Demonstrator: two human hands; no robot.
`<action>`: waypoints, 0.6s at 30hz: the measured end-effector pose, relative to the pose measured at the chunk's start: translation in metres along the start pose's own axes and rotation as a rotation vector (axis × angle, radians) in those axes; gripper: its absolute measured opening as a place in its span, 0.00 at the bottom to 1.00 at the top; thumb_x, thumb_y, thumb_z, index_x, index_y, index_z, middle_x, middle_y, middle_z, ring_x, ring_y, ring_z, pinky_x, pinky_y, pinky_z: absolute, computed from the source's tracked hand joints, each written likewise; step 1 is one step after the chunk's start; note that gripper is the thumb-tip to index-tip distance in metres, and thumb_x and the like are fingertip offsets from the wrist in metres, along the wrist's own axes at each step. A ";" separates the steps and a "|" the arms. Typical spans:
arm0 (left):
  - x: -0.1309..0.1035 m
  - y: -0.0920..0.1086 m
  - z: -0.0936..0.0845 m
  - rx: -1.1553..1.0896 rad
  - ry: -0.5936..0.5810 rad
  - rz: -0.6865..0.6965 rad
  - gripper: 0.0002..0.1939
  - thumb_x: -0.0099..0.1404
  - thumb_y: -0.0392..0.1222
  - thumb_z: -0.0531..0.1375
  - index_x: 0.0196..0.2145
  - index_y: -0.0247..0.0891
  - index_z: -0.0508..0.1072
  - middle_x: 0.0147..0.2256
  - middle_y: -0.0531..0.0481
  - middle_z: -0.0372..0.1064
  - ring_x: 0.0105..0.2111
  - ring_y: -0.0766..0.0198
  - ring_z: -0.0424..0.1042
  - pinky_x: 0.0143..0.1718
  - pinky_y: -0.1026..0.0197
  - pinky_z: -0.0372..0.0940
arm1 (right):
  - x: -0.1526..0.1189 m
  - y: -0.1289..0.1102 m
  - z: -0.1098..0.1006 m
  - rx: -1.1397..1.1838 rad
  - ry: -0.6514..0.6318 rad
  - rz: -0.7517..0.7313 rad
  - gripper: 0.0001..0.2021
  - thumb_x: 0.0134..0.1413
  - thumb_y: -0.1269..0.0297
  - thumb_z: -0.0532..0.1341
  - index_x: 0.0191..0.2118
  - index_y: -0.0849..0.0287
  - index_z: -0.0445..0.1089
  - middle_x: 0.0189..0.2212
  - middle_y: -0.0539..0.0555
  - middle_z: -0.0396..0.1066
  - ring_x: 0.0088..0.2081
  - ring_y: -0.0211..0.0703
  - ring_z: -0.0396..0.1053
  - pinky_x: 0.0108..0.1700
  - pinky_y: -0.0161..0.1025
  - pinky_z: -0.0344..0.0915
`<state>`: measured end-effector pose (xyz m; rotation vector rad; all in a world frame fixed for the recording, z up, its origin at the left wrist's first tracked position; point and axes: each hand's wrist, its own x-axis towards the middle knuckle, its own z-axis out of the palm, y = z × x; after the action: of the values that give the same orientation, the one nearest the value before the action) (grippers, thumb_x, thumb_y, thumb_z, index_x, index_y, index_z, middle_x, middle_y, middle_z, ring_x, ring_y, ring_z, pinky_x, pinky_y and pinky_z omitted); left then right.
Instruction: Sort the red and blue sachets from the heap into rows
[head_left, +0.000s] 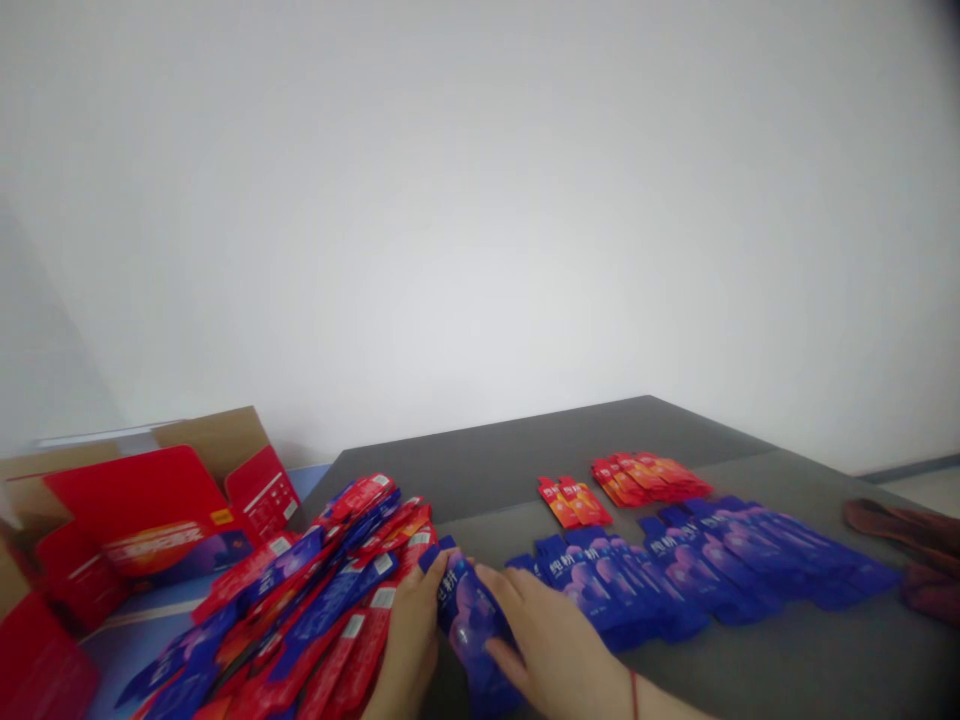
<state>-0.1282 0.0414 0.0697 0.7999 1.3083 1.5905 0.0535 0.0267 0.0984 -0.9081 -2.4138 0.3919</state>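
Note:
Near the front of the table, a blue sachet point(469, 620) with pale printing and purple bubble shapes is held between both hands. My left hand point(416, 620) grips its left edge, the thumb near the top. From the other side my right hand point(547, 630) closes on its right edge, fingers bent over the front. Just left of my left hand lies a heaped pile of red and blue sachets point(330, 600), overlapping at a slant. Beyond my right hand, overlapping blue sachets point(697, 565) lie in a row across the table.
Behind the blue row lie a small group of red-orange sachets point(574, 502) and a larger fanned group of red sachets point(649, 478). Open red cartons point(150, 520) stand at the left. Brown cloth-like items point(911, 545) lie at the right on the dark grey table point(480, 462). A wall rises behind.

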 end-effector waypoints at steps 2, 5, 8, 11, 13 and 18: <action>0.000 -0.002 0.000 0.048 0.003 0.008 0.12 0.54 0.49 0.64 0.32 0.38 0.75 0.31 0.46 0.78 0.33 0.56 0.77 0.37 0.58 0.69 | -0.007 0.005 0.006 -0.168 -0.009 -0.236 0.29 0.52 0.60 0.63 0.59 0.56 0.59 0.59 0.59 0.62 0.57 0.54 0.61 0.58 0.49 0.59; 0.000 -0.008 0.002 0.105 -0.055 -0.015 0.17 0.54 0.50 0.63 0.36 0.35 0.75 0.32 0.43 0.78 0.34 0.53 0.77 0.39 0.54 0.69 | -0.013 0.013 0.027 -0.350 0.051 -0.420 0.22 0.58 0.61 0.59 0.58 0.58 0.62 0.59 0.57 0.62 0.58 0.48 0.60 0.60 0.44 0.57; 0.000 -0.013 0.002 0.141 -0.098 -0.020 0.23 0.53 0.50 0.62 0.43 0.33 0.72 0.35 0.41 0.77 0.37 0.52 0.76 0.43 0.52 0.68 | -0.014 0.017 0.052 -0.463 0.195 -0.434 0.16 0.63 0.67 0.54 0.54 0.60 0.66 0.55 0.56 0.68 0.56 0.44 0.63 0.57 0.39 0.62; 0.004 -0.021 0.001 0.207 -0.092 0.032 0.30 0.54 0.48 0.61 0.52 0.31 0.64 0.42 0.39 0.75 0.43 0.52 0.75 0.48 0.51 0.66 | -0.014 0.021 0.073 -0.487 0.261 -0.370 0.16 0.63 0.67 0.53 0.54 0.62 0.67 0.53 0.57 0.70 0.53 0.45 0.68 0.50 0.37 0.67; 0.007 -0.028 0.001 0.293 -0.081 0.073 0.31 0.55 0.44 0.58 0.55 0.29 0.61 0.49 0.34 0.71 0.49 0.53 0.71 0.52 0.52 0.63 | -0.015 0.023 0.083 -0.490 0.248 -0.298 0.18 0.61 0.69 0.53 0.55 0.65 0.67 0.52 0.60 0.70 0.51 0.47 0.69 0.48 0.38 0.69; 0.002 -0.047 0.006 0.559 -0.115 0.168 0.28 0.53 0.33 0.52 0.53 0.31 0.65 0.58 0.38 0.62 0.58 0.57 0.61 0.61 0.54 0.52 | -0.017 0.032 0.105 -0.511 0.142 -0.170 0.19 0.56 0.74 0.53 0.53 0.72 0.68 0.50 0.68 0.70 0.51 0.54 0.69 0.49 0.45 0.69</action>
<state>-0.1128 0.0471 0.0258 1.3507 1.6596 1.2850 0.0209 0.0301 -0.0082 -0.8869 -2.4711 -0.3585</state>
